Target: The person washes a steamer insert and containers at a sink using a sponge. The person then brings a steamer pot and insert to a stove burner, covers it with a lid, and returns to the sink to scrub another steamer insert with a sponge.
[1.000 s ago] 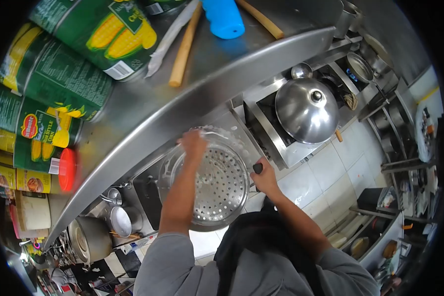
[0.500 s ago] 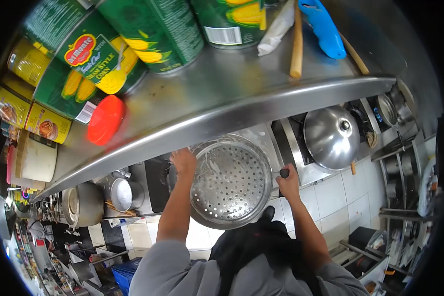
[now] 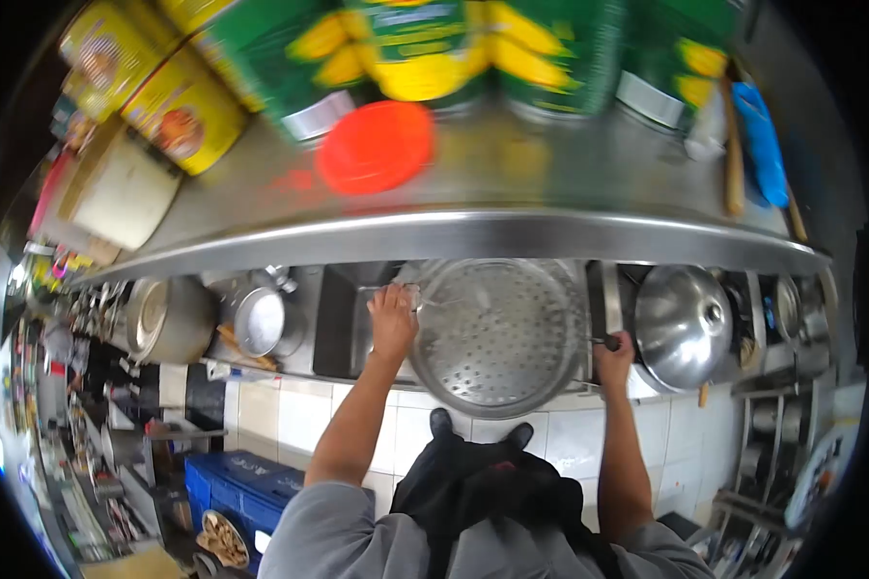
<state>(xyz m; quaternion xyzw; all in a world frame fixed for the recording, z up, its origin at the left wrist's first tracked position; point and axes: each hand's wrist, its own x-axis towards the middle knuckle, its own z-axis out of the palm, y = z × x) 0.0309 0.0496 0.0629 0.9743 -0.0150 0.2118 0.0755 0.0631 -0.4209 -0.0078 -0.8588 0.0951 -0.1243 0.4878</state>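
A wide round metal pan with many holes in its base point(image 3: 497, 338) lies in front of me, beside a sink basin point(image 3: 343, 323). My left hand point(image 3: 393, 323) is at the pan's left side, its fingers closed at a clear or shiny edge that is too blurred to name. At the right, my right hand point(image 3: 613, 360) is wrapped round a dark handle point(image 3: 611, 342) that points toward the pan; what the handle belongs to cannot be made out.
A steel shelf point(image 3: 512, 232) crosses above, bearing corn cans point(image 3: 415, 58) and a red lid point(image 3: 377, 147). Right of the pan is a domed lid point(image 3: 684, 326) on the stove. Pots point(image 3: 261, 320) stand left. A blue bin point(image 3: 237, 492) is at lower left.
The view has turned, so the shelf now runs level and the blue bin shows more. My left hand has gone from over the pan to its left side. The right hand keeps its hold on the handle.
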